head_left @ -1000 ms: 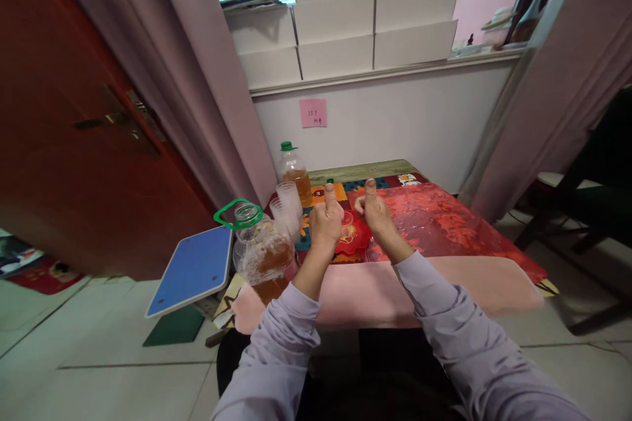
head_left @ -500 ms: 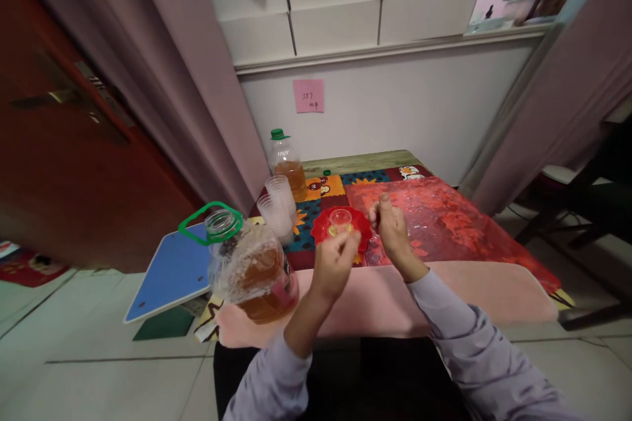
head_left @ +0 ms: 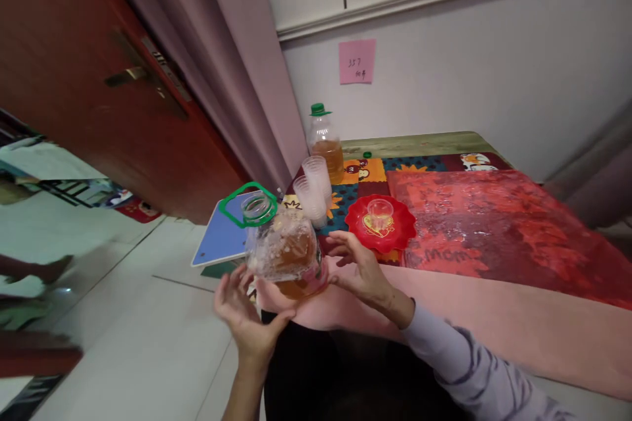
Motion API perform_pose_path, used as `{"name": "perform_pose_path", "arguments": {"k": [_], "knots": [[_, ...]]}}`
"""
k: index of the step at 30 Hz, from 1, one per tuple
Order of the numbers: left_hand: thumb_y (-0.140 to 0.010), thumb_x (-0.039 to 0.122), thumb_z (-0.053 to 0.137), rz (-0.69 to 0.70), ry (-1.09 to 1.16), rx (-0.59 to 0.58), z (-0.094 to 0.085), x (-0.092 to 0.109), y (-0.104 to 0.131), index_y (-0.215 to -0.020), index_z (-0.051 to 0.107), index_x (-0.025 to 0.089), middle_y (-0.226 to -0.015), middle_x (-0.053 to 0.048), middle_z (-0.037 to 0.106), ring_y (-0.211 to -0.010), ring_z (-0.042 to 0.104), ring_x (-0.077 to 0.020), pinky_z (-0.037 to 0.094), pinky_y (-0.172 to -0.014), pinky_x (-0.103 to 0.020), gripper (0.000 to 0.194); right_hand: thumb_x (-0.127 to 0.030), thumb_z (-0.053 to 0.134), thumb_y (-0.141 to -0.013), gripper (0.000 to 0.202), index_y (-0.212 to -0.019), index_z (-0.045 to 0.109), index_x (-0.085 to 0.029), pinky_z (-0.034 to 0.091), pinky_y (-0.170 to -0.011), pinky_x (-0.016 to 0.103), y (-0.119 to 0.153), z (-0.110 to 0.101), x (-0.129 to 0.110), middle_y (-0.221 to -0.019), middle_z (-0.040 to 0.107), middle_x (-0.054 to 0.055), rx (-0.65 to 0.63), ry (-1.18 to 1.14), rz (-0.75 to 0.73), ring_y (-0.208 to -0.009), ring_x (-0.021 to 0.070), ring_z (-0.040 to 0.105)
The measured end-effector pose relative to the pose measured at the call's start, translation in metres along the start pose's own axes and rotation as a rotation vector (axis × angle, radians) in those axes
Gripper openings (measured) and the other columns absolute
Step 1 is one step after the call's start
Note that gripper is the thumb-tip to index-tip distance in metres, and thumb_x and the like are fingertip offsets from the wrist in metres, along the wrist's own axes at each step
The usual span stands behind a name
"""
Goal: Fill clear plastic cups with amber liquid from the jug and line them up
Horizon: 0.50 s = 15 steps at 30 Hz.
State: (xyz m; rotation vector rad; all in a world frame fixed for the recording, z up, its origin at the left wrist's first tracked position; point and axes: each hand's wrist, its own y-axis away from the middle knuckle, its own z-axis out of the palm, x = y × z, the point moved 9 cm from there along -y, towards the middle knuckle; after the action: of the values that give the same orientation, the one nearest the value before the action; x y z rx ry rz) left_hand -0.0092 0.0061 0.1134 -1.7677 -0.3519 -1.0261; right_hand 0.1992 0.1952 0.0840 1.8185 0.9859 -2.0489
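A large clear jug [head_left: 291,260] of amber liquid stands uncapped at the near left corner of the table, with a green carry ring round its neck and froth or film on its upper wall. My left hand [head_left: 251,316] is spread along its near left side. On the other side, my right hand [head_left: 363,270] has its fingers apart, close to the jug's base. Whether either hand touches the jug I cannot tell. A red scalloped dish [head_left: 407,220] lies beyond my right hand, with a clear plastic cup [head_left: 381,210] in it.
Stacked clear cups [head_left: 313,191] stand just behind the jug. A second bottle [head_left: 328,154] with a green cap is at the back, and a small green cap [head_left: 367,154] lies nearby. Pink cloth [head_left: 459,299] covers the table's front edge. At far left shows a person's leg [head_left: 34,270].
Both hands have moved left from beside the red dish to either side of the jug. Their curled fingers have spread. The camera view has swung left and down.
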Motion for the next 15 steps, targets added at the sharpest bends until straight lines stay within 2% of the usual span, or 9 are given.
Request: {"name": "perform_pose_path", "arguments": {"k": [1, 3, 5, 7, 10, 13, 15], "knots": [[-0.046, 0.08, 0.101, -0.054, -0.003, -0.07, 0.009, -0.009, -0.011, -0.156, 0.041, 0.03, -0.152, -0.018, 0.059, -0.141, 0.063, -0.0379, 0.052, -0.12, -0.054, 0.135, -0.077, 0.094, -0.074, 0.097, -0.15, 0.058, -0.029, 0.066, -0.091, 0.044, -0.001, 0.011, 0.004, -0.145, 0.072, 0.016, -0.045, 0.001, 0.01, -0.117, 0.0316, 0.076], [-0.038, 0.086, 0.099, -0.182, 0.009, -0.217, 0.029, -0.026, -0.029, -0.159, 0.042, 0.023, -0.152, -0.022, 0.061, -0.149, 0.059, -0.045, 0.049, -0.124, -0.059, 0.148, -0.074, 0.095, -0.074, 0.099, -0.154, 0.057, -0.029, 0.067, -0.095, 0.047, -0.002, 0.023, 0.013, -0.151, 0.068, 0.017, -0.096, -0.003, 0.032, -0.13, 0.0346, 0.072], [-0.038, 0.084, 0.099, -0.281, 0.073, -0.381, 0.051, -0.036, -0.039, -0.151, 0.055, 0.019, -0.141, -0.022, 0.07, -0.143, 0.064, -0.0469, 0.052, -0.121, -0.061, 0.138, -0.071, 0.094, -0.077, 0.093, -0.153, 0.06, -0.028, 0.068, -0.092, 0.045, -0.002, 0.026, 0.022, -0.151, 0.067, 0.017, -0.115, -0.012, 0.052, -0.133, 0.0348, 0.071], [-0.038, 0.077, 0.103, -0.329, 0.114, -0.47, 0.064, -0.038, -0.045, -0.138, 0.065, 0.019, -0.133, -0.02, 0.075, -0.134, 0.07, -0.0463, 0.055, -0.118, -0.062, 0.122, -0.068, 0.095, -0.078, 0.091, -0.152, 0.061, -0.028, 0.069, -0.089, 0.043, -0.003, 0.025, 0.031, -0.151, 0.068, 0.017, -0.116, -0.018, 0.06, -0.134, 0.0343, 0.071], [-0.034, 0.071, 0.106, -0.364, 0.127, -0.461, 0.067, -0.036, -0.051, -0.126, 0.07, 0.021, -0.127, -0.017, 0.08, -0.126, 0.075, -0.0456, 0.058, -0.114, -0.066, 0.111, -0.069, 0.094, -0.08, 0.087, -0.149, 0.064, -0.026, 0.07, -0.09, 0.043, -0.003, 0.019, 0.044, -0.141, 0.074, 0.016, -0.096, -0.022, 0.026, -0.124, 0.0322, 0.076], [-0.034, 0.067, 0.107, -0.37, 0.117, -0.42, 0.067, -0.03, -0.045, -0.128, 0.068, 0.021, -0.124, -0.016, 0.081, -0.123, 0.076, -0.0466, 0.058, -0.113, -0.071, 0.112, -0.074, 0.086, -0.087, 0.077, -0.142, 0.068, -0.023, 0.069, -0.092, 0.045, 0.0, 0.015, 0.052, -0.129, 0.079, 0.015, -0.065, -0.005, -0.034, -0.111, 0.0301, 0.08], [-0.034, 0.065, 0.108, -0.357, 0.123, -0.386, 0.068, -0.023, -0.037, -0.131, 0.066, 0.022, -0.125, -0.015, 0.081, -0.123, 0.077, -0.0466, 0.059, -0.112, -0.072, 0.114, -0.075, 0.083, -0.089, 0.074, -0.141, 0.069, -0.024, 0.069, -0.093, 0.046, 0.002, 0.015, 0.053, -0.129, 0.079, 0.015, -0.054, 0.035, -0.069, -0.108, 0.0304, 0.081]]}}
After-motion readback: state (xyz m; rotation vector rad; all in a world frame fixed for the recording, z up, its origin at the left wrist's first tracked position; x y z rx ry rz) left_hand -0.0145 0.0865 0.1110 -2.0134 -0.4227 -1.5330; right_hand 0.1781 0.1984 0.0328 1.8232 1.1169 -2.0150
